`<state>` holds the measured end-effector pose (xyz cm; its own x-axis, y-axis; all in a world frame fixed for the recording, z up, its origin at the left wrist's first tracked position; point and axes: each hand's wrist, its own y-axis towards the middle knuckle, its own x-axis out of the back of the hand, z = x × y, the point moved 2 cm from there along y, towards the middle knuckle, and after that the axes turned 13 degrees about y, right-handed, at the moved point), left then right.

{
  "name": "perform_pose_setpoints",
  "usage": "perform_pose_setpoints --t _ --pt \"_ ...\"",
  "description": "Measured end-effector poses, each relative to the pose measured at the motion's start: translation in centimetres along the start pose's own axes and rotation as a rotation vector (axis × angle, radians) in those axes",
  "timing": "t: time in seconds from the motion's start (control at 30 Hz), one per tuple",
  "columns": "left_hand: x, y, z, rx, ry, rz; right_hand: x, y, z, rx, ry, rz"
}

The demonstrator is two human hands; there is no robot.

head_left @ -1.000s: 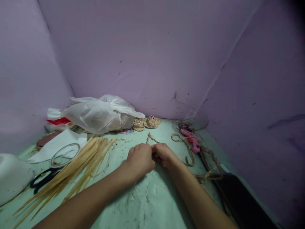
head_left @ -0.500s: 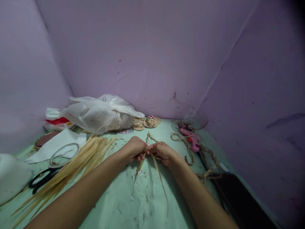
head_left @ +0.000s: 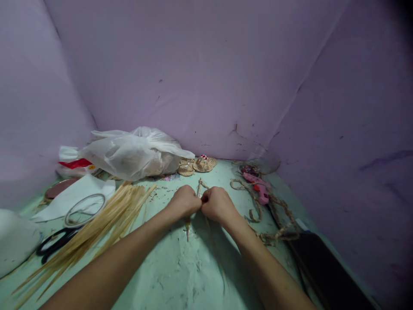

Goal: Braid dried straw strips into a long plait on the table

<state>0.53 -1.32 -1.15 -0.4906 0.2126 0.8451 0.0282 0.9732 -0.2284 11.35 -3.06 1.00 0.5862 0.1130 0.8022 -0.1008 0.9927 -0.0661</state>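
My left hand (head_left: 184, 201) and my right hand (head_left: 218, 204) meet over the middle of the green tabletop, both closed in a pinch. Between them they grip strands of dried plant fibre. A thin twisted cord (head_left: 199, 186) of that fibre rises in a small loop just beyond my fingers. Below my left hand hangs one loose strand end (head_left: 187, 228); a paler, blurred strand trails toward me under my right hand. The fingertips themselves are mostly hidden behind the backs of the hands.
At left lie a bundle of straw-coloured fibre (head_left: 106, 219), black-handled scissors (head_left: 53, 245), a ring of tape (head_left: 68, 215) and a white plastic bag (head_left: 129, 155). Woven pieces (head_left: 206, 164) rest near the wall. On the right are a pink glue gun (head_left: 260, 189), twisted rope (head_left: 284, 206) and a dark flat object (head_left: 325, 271).
Both hands have rolled inward, so their backs now face up and hide the fingers. The strand ends below them have shifted, and the left one shows shorter.
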Motion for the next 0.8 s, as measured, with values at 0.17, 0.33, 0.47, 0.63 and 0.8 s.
perform_pose_setpoints --t 0.17,0.33,0.47,0.63,0.8 --pt "-0.7 0.1 0.4 0.084 -0.218 0.133 0.7 -1.2 1.6 -0.013 -0.22 -0.035" --pt "0.1 -0.4 0.3 0.167 -0.361 0.216 0.6 -1.9 2.8 0.065 -0.276 0.023" --pt "0.5 -0.5 0.4 0.14 -0.462 0.259 0.6 -2.6 3.5 0.12 -0.297 0.094" --pt "0.8 0.1 1.2 0.035 -0.468 0.335 1.5 -1.5 2.0 0.124 -0.055 0.145" --pt "1.4 0.3 1.5 -0.013 -0.5 0.455 1.3 0.9 -1.1 -0.153 0.561 -0.019"
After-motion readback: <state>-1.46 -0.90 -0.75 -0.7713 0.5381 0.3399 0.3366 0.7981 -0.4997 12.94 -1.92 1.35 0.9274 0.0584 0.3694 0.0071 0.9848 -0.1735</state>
